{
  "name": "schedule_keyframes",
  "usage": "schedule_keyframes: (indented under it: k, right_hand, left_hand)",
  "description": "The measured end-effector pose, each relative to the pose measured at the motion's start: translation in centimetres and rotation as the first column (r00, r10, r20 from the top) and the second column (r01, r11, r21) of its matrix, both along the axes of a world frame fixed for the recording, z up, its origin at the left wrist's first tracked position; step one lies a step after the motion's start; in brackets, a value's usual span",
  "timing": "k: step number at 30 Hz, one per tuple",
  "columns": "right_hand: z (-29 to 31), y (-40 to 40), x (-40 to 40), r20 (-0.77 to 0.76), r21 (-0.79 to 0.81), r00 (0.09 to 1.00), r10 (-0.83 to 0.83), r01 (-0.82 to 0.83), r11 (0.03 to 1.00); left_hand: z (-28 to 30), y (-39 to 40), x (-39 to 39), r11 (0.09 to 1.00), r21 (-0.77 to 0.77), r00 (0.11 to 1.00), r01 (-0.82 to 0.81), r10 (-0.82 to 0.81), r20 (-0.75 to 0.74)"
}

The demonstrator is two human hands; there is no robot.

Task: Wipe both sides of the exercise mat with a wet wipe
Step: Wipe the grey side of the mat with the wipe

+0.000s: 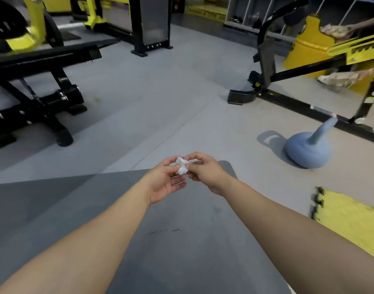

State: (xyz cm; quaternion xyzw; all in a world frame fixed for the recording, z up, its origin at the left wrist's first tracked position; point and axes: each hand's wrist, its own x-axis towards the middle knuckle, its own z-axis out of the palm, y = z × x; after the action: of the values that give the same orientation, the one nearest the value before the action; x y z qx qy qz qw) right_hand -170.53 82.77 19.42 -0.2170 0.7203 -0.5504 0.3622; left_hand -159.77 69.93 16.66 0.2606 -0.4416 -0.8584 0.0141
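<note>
Lying flat — gray mat [182, 240] — gym floor [160, 92]

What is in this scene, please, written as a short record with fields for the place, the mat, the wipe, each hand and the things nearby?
place: gym floor, grey
mat: dark grey, lying flat on the floor under the arms, a few small marks on its surface
wipe: white, crumpled, held above the mat between both hands
left hand: fingers pinch the wipe
right hand: fingers pinch the wipe from the other side
kettlebell: blue, on the floor to the right of the mat
foam tile: yellow, right of the mat
bench: black, far left
</note>
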Motion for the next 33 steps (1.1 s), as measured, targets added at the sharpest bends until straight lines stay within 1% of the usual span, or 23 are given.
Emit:
schedule_keyframes:
  k: [3,7,8,10,11,13,15,17,20,22,24,26,28,30,31,33]
  right_hand:
    - [0.0,1.1,-3.0,0.154,-0.058,0.987,0.050,-0.041,0.997]
    - [-1.2,2.6,-7.1,0.270,-0.076,0.962,0.038,-0.017,0.997]
    - [-1.7,3.0,-7.9,0.304,-0.086,0.952,0.028,-0.002,0.996]
    - [-3.0,3.6,-9.4,0.359,-0.095,0.933,0.008,0.028,0.995]
    - [-3.8,3.8,-10.1,0.363,-0.087,0.932,0.003,0.030,0.996]
    - [-5.8,4.0,-10.8,0.335,-0.049,0.942,0.028,-0.012,0.999]
    - [-7.5,4.1,-11.0,0.344,-0.019,0.936,0.078,-0.076,0.997]
    - [-8.6,4.0,-10.6,0.379,-0.017,0.918,0.115,-0.117,0.993]
    - [-9.7,3.8,-10.0,0.408,-0.028,0.906,0.113,-0.111,0.993]
    - [-10.3,3.9,-10.1,0.437,-0.034,0.895,0.088,-0.082,0.996]
    - [-10.8,4.5,-10.6,0.447,-0.019,0.893,0.052,-0.049,0.999]
    - [-11.6,5.4,-10.9,0.430,0.015,0.903,-0.011,0.005,1.000]
    - [-12.8,6.6,-11.3,0.362,0.075,0.927,-0.099,0.077,0.994]
    - [-13.6,8.5,-11.8,0.215,0.146,0.961,-0.172,0.142,0.979]
    - [-13.8,9.5,-12.4,0.124,0.172,0.975,-0.182,0.160,0.972]
    - [-13.9,11.7,-13.6,-0.048,0.246,0.986,-0.161,0.168,0.955]
  left_hand:
    - [0.3,1.8,-1.8,0.995,0.040,0.996,-0.086,0.086,0.003]
    - [0.3,4.2,-5.4,0.974,0.091,0.977,-0.207,0.202,0.068]
    - [0.1,4.7,-6.3,0.973,0.065,0.971,-0.223,0.216,0.101]
    - [-0.8,5.6,-8.2,0.973,-0.088,0.959,-0.215,0.227,0.168]
    - [-1.3,6.0,-9.1,0.962,-0.172,0.951,-0.210,0.242,0.193]
    - [-2.3,7.0,-10.6,0.922,-0.310,0.922,-0.233,0.310,0.230]
    - [-3.4,8.0,-11.5,0.868,-0.399,0.878,-0.296,0.412,0.243]
    - [-4.3,8.7,-11.8,0.818,-0.459,0.819,-0.347,0.503,0.277]
    - [-5.2,9.6,-11.3,0.783,-0.495,0.744,-0.377,0.574,0.341]
    - [-5.2,10.4,-11.2,0.777,-0.529,0.733,-0.342,0.573,0.367]
    - [-5.5,11.0,-11.8,0.794,-0.537,0.756,-0.286,0.531,0.383]
    - [-5.8,11.7,-12.7,0.821,-0.530,0.786,-0.213,0.466,0.406]
    - [-6.5,12.1,-14.0,0.829,-0.548,0.809,-0.108,0.393,0.437]
    - [-7.2,12.8,-15.1,0.826,-0.562,0.838,0.045,0.275,0.471]
    - [-7.7,13.3,-15.7,0.830,-0.548,0.852,0.103,0.211,0.479]
    - [-9.0,14.2,-16.6,0.862,-0.486,0.866,0.146,0.126,0.484]
